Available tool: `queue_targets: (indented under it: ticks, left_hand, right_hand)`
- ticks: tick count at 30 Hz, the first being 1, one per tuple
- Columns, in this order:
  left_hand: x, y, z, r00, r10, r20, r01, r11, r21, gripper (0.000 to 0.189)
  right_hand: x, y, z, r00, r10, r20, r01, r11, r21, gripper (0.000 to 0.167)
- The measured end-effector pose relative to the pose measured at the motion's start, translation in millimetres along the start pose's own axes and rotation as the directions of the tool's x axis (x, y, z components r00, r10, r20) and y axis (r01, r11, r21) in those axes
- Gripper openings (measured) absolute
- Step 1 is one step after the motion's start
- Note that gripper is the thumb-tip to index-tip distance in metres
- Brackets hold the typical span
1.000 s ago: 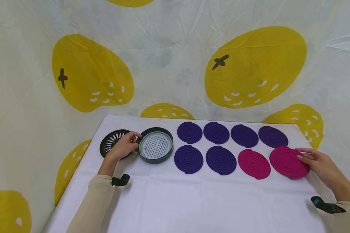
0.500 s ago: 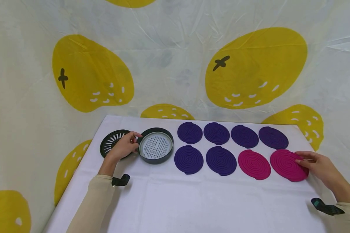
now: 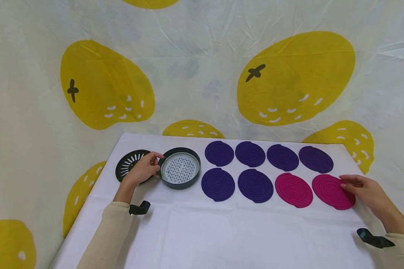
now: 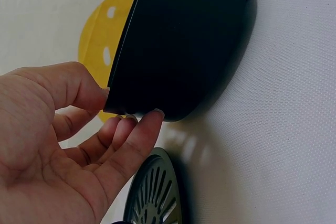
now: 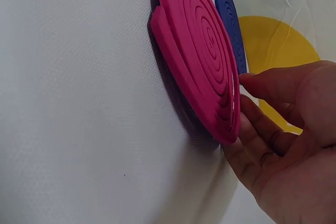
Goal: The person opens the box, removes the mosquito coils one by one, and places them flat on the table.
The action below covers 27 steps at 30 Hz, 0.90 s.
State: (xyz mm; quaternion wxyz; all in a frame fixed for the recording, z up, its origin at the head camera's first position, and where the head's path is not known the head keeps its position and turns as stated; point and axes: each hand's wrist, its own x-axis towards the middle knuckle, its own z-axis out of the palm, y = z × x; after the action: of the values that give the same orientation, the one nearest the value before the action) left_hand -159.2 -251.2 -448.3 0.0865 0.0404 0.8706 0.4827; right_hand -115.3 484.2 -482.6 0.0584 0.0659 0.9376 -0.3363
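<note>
My left hand (image 3: 142, 168) pinches the near-left wall of a round black mosquito coil holder (image 3: 180, 186), thumb at the rim and fingers below. In the left wrist view, the dark outer wall of the holder (image 4: 184, 40) fills the top. A grey studded plate (image 3: 180, 169) lies inside it. Far right, my right hand (image 3: 367, 190) grips the outer edge of a pink spiral mosquito coil (image 3: 333, 191). The right wrist view has the thumb at the edge of this coil (image 5: 205, 51) and the fingers along its underside. The coil lies nearly flat at the table.
Behind the left hand lies a black slotted lid (image 3: 126, 164), partly covered. Another pink coil (image 3: 293, 189) sits left of the held one. Several purple coils (image 3: 217, 184) fill two rows on the white tabletop (image 3: 222, 235). A lemon-print curtain (image 3: 195, 93) hangs behind.
The right hand has lowered the pink coil from a raised, tilted position to the tabletop, at the right end of the front row. The left hand and the holder stay put.
</note>
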Motion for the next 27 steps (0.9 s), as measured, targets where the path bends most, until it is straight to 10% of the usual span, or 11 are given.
queue_targets:
  ticks: [27]
  left_hand:
    - [-3.2, 13.0, -11.2, 1.000, -0.009, 0.025, 0.008, 0.997, 0.076, 0.038]
  right_hand:
    - [-17.8, -66, -5, 0.990, -0.129, -0.062, 0.130, 0.991, 0.015, 0.056]
